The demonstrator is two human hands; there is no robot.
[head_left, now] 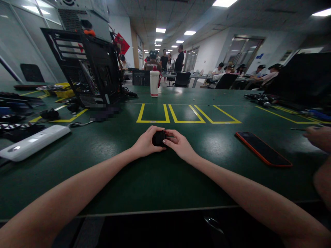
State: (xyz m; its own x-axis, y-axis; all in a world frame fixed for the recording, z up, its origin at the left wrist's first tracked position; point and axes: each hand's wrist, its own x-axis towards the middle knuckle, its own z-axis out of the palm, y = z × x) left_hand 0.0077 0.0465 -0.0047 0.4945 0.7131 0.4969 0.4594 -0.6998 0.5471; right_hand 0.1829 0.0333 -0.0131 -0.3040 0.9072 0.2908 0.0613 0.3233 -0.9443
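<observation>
L hand (146, 142) & R hand (178, 144) both closed on small black part (158, 138) over green table (155, 179); recommend firm, even grip, part kept low.

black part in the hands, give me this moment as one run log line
left hand: on black part | right hand: on black part | part: over green table | phone: right, untouched

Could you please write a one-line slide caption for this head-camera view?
Left hand and right hand clasp a small black object on a green table, phone to the right.
</observation>
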